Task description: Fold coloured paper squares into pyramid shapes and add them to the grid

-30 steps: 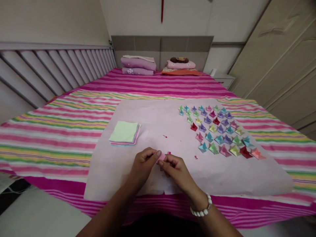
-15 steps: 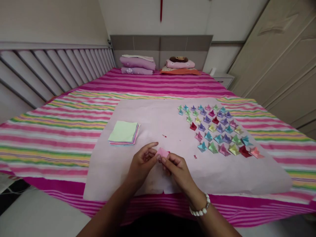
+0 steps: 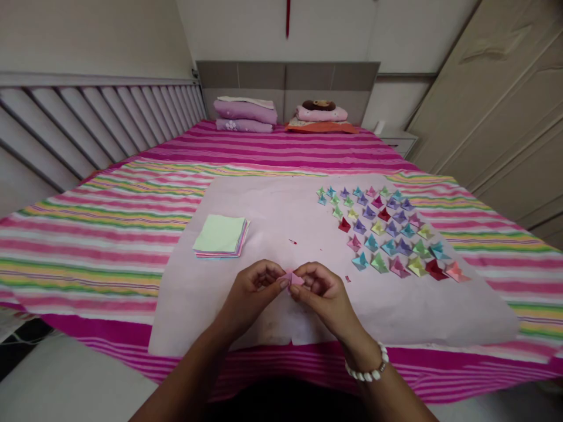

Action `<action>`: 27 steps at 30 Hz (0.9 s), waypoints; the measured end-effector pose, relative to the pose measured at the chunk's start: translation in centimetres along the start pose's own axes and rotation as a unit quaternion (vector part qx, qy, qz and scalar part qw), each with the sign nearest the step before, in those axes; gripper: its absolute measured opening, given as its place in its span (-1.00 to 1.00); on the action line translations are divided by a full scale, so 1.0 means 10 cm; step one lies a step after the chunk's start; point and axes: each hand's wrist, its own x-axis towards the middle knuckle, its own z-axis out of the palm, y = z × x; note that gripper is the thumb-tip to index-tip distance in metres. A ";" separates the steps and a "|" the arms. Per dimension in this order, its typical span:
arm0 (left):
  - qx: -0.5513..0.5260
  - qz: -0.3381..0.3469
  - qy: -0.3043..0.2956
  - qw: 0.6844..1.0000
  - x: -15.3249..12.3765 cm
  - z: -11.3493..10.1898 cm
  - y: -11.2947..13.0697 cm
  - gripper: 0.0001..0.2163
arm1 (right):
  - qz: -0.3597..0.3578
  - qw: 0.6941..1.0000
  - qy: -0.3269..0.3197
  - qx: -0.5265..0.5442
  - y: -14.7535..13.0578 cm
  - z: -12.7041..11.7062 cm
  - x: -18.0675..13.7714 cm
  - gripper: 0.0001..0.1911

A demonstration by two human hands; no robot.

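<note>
Between my two hands is a small folded piece of pink paper point(image 3: 295, 278), held above the pale sheet. My left hand point(image 3: 257, 288) pinches its left side with thumb and fingers. On the other side my right hand point(image 3: 324, 293), with a white bead bracelet at the wrist, grips the right edge between thumb and forefinger. The paper shows a crease down its middle; its underside is hidden. Off to the right stand several rows of small folded paper boats point(image 3: 390, 246) in many colours. A stack of square coloured paper point(image 3: 220, 234), light green on top, lies to the left.
The pale sheet point(image 3: 272, 205) covers part of a striped bedspread point(image 3: 109, 234). Small red scraps point(image 3: 348, 279) lie on it beyond my hands. Folded bedding point(image 3: 245, 114) rests by the headboard point(image 3: 264, 76), and a slatted rail point(image 3: 109, 123) runs along the left.
My right hand has shifted slightly right and its fingers have come up to the paper's far edge. The left forefinger has closed onto the pink paper, which now shows more folds.
</note>
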 end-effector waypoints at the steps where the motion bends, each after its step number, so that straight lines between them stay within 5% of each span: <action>1: 0.000 0.000 -0.012 1.000 0.00 0.00 0.01 -0.88 | 0.014 1.000 -0.006 0.012 -0.01 0.00 0.00 -0.77; 6: -0.037 -0.010 -0.074 0.997 -0.03 0.02 0.06 -0.89 | 0.042 0.998 -0.018 0.053 -0.01 0.00 0.01 -0.78; 18: -0.108 -0.012 -0.034 0.994 -0.03 0.06 -0.04 -0.94 | -0.013 0.994 -0.014 0.109 0.03 -0.01 0.03 -0.92; 27: -0.077 -0.030 0.029 0.996 0.00 0.12 0.00 -0.84 | -0.042 0.999 -0.013 0.022 -0.03 0.01 0.00 -0.93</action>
